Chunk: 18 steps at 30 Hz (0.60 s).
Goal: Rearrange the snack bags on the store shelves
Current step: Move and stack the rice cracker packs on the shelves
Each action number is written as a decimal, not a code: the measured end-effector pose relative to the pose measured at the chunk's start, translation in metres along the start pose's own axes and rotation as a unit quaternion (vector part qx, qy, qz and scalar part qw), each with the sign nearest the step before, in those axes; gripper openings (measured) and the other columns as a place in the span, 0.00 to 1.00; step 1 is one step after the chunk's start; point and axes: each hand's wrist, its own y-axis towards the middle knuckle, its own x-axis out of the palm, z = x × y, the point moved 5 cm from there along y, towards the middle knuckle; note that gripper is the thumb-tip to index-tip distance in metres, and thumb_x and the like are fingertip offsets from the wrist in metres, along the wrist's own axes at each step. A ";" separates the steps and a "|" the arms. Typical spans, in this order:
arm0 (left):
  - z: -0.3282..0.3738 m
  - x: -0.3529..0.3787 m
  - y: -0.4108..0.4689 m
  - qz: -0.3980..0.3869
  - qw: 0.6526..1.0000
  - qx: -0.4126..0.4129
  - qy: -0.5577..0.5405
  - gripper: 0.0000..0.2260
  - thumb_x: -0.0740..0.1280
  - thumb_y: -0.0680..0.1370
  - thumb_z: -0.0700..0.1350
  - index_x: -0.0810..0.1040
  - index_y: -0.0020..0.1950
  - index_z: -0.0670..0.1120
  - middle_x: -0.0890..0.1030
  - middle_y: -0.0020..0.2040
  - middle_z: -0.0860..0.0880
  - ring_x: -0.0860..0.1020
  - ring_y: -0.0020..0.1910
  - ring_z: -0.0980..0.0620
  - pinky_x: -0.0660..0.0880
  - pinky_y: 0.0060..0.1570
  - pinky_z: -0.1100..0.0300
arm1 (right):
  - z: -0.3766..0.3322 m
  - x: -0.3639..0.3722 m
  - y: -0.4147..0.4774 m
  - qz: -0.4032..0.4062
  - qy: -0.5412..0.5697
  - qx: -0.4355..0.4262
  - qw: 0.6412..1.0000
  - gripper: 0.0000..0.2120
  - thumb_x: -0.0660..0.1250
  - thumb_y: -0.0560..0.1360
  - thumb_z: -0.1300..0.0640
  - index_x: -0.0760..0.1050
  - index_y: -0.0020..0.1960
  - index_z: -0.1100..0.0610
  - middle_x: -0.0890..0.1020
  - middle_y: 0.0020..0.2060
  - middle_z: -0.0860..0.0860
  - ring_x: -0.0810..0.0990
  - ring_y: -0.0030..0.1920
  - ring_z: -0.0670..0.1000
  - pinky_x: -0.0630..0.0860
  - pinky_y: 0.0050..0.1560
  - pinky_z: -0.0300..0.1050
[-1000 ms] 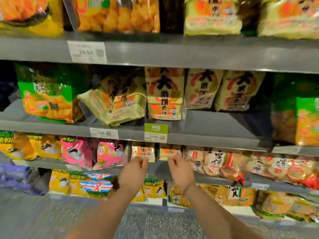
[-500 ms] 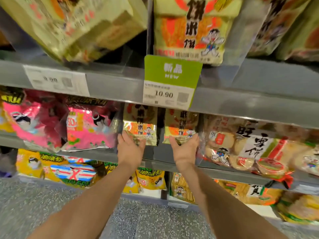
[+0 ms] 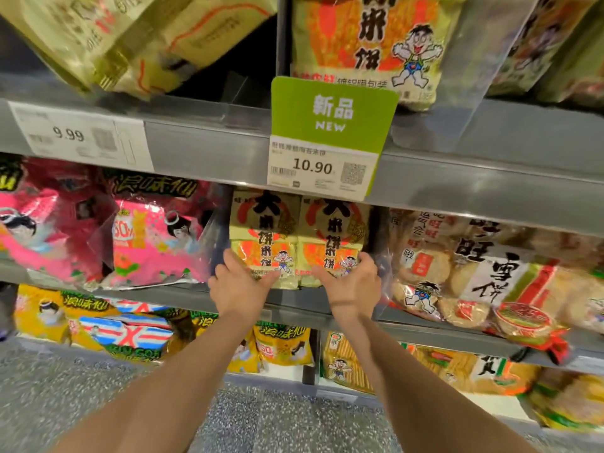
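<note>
The person reaches both arms into the middle shelf, one hand to each of two small rice-cracker bags that stand side by side, touching. The left hand sits at the lower outer corner of the left bag, fingers spread and curled round its edge; the right hand cups the lower outer corner of the right bag the same way. Each hand is on its bag, fingers apart, but whether either has truly pinched the plastic I cannot tell. Holding them from the outsides like this looks like a way to square the pair up and keep them upright and facing front, between the clear dividers on either side.

Both bags carry bold black characters, 大米饼, over a red ring, with a little cartoon boy near the bottom. Directly above them a green tag on the upper shelf edge reads 新品 NEW, with 10.90 and a QR code beneath. Further left a white tag reads 9.99. Left of the pair lie pink bags headed 浪味仙, one showing a 60%-like mark too blurred to be sure of. To the right is a clear pack of round crackers marked 旺旺 and 雪饼. Below, yellow bags repeat 浪味仙.
</note>
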 end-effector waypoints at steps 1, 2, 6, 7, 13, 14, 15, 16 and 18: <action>-0.001 -0.001 -0.001 0.001 1.000 0.012 -0.002 0.43 0.69 0.66 0.64 0.57 0.69 0.39 0.73 0.60 0.38 0.70 0.59 0.38 0.65 0.59 0.47 | 0.002 -0.001 -0.002 -0.007 0.018 0.003 1.000 0.45 0.76 0.62 0.42 0.62 0.70 0.61 0.71 0.66 0.58 0.69 0.65 0.59 0.67 0.62 0.50; -0.001 -0.003 -0.003 0.001 1.000 0.019 -0.007 0.42 0.70 0.66 0.64 0.59 0.68 0.39 0.73 0.59 0.39 0.71 0.59 0.38 0.65 0.58 0.47 | 0.005 0.000 -0.004 -0.022 0.035 0.013 0.999 0.45 0.77 0.63 0.44 0.61 0.70 0.61 0.69 0.66 0.58 0.70 0.64 0.58 0.68 0.60 0.48; -0.004 -0.013 -0.011 0.012 0.998 0.006 -0.054 0.39 0.74 0.61 0.63 0.66 0.62 0.42 0.75 0.55 0.41 0.73 0.55 0.38 0.69 0.55 0.46 | 0.014 0.000 -0.012 -0.045 0.053 0.021 0.997 0.40 0.78 0.62 0.45 0.61 0.65 0.57 0.68 0.59 0.56 0.70 0.57 0.56 0.70 0.55 0.46; -0.004 -0.016 -0.015 0.009 0.998 0.006 -0.061 0.40 0.75 0.61 0.61 0.65 0.63 0.41 0.74 0.55 0.41 0.73 0.54 0.38 0.70 0.53 0.47 | 0.014 -0.001 -0.013 -0.047 0.063 0.023 0.997 0.37 0.78 0.62 0.46 0.62 0.62 0.56 0.70 0.54 0.54 0.70 0.54 0.54 0.69 0.53 0.46; -0.003 -0.038 -0.029 -0.017 0.997 -0.002 -0.078 0.42 0.75 0.64 0.57 0.61 0.69 0.41 0.71 0.61 0.38 0.71 0.58 0.38 0.71 0.54 0.47 | 0.000 -0.020 -0.027 -0.057 0.050 0.056 0.996 0.28 0.78 0.62 0.47 0.61 0.45 0.53 0.69 0.36 0.47 0.66 0.37 0.48 0.64 0.40 0.42; 0.000 -0.043 -0.031 -0.027 0.995 -0.011 -0.100 0.39 0.75 0.64 0.56 0.63 0.68 0.41 0.71 0.61 0.38 0.71 0.58 0.39 0.70 0.52 0.50 | -0.003 -0.023 -0.029 -0.058 0.073 0.054 0.994 0.26 0.79 0.62 0.51 0.61 0.43 0.52 0.69 0.34 0.48 0.67 0.35 0.48 0.66 0.38 0.41; 0.003 -0.048 -0.035 -0.039 0.992 -0.016 -0.117 0.37 0.75 0.65 0.55 0.64 0.67 0.42 0.72 0.60 0.39 0.71 0.58 0.40 0.69 0.49 0.53 | -0.008 -0.026 -0.032 -0.060 0.095 0.054 0.992 0.24 0.78 0.64 0.55 0.61 0.41 0.51 0.69 0.33 0.48 0.67 0.32 0.47 0.67 0.35 0.38; 0.009 -0.054 -0.039 -0.051 0.991 -0.015 -0.126 0.34 0.75 0.66 0.54 0.66 0.65 0.42 0.74 0.59 0.41 0.72 0.57 0.41 0.67 0.46 0.55 | -0.013 -0.031 -0.035 -0.060 0.103 0.052 0.992 0.23 0.77 0.65 0.57 0.61 0.41 0.51 0.68 0.33 0.48 0.66 0.31 0.47 0.65 0.30 0.35; 0.020 -0.065 -0.049 -0.073 0.988 -0.002 -0.135 0.27 0.74 0.69 0.51 0.67 0.60 0.42 0.76 0.52 0.46 0.75 0.49 0.42 0.64 0.42 0.58 | -0.026 -0.046 -0.043 -0.047 0.079 0.045 0.995 0.21 0.76 0.67 0.56 0.62 0.45 0.54 0.68 0.34 0.48 0.66 0.32 0.47 0.63 0.25 0.33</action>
